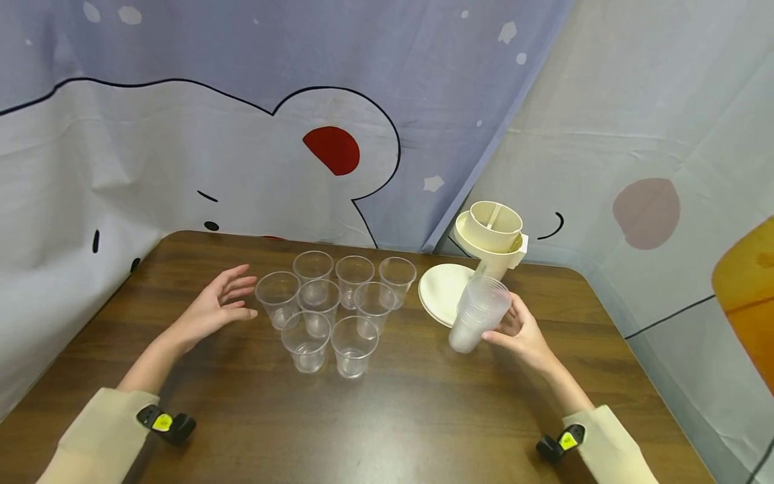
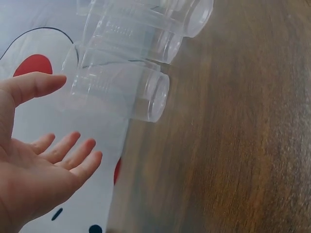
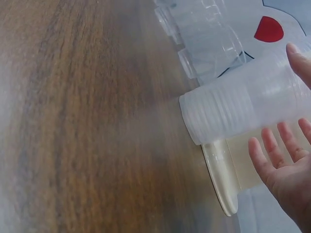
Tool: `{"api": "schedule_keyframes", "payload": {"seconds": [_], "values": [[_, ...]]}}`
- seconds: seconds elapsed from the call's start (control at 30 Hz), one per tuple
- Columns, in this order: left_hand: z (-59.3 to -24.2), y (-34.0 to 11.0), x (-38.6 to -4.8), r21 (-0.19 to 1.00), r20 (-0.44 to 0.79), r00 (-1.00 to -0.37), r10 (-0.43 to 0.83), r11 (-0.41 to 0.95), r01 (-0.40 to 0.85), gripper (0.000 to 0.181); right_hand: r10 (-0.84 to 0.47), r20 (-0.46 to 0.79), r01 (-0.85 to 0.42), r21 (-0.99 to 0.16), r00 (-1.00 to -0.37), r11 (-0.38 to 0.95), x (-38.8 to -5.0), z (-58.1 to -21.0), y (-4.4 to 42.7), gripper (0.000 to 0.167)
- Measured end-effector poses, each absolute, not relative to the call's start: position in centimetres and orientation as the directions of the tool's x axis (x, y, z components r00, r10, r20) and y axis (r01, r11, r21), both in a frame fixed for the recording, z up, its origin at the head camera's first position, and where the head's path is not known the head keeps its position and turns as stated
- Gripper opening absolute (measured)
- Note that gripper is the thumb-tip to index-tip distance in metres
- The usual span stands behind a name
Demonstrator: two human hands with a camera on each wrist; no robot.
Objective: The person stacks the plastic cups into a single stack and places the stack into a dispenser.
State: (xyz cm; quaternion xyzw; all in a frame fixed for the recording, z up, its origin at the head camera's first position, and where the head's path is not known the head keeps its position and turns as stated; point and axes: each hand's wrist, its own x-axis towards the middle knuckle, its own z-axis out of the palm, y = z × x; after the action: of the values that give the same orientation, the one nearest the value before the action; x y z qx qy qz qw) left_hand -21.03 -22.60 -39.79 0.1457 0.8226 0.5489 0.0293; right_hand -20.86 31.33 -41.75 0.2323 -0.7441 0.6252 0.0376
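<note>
In the head view, my left hand [image 1: 219, 306] is beside the leftmost clear plastic cup [image 1: 278, 296] with spread fingers, holding nothing. Several such cups stand upright in a cluster at mid-table. On the right, my right hand [image 1: 523, 336] is at a tall stack of nested clear plastic cups [image 1: 474, 319]. From the right wrist view, the thumb overlaps the stack's side while the loosely spread fingers [image 3: 274, 150] appear apart from it. Whether the thumb touches cannot be told. The left wrist view has the open palm [image 2: 34, 179] facing the cups [image 2: 121, 90].
Behind the stack stands a cream-coloured cup dispenser [image 1: 492, 232] with a ring-shaped top and a round white base [image 1: 444, 292]. The brown wooden table [image 1: 393, 430] meets a printed cloth backdrop [image 1: 181, 161] at its far edge.
</note>
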Motion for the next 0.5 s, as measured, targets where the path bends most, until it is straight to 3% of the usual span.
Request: {"api": "schedule_keyframes", "payload": {"seconds": [0.5], "values": [[-40.02, -22.56, -21.54, 0.934, 0.092, -0.938, 0.335, 0.297, 0.198, 0.081, -0.277, 0.324, -0.376, -0.912, -0.904, 0.161, -20.88, -41.68, 30.98, 0.077]]}}
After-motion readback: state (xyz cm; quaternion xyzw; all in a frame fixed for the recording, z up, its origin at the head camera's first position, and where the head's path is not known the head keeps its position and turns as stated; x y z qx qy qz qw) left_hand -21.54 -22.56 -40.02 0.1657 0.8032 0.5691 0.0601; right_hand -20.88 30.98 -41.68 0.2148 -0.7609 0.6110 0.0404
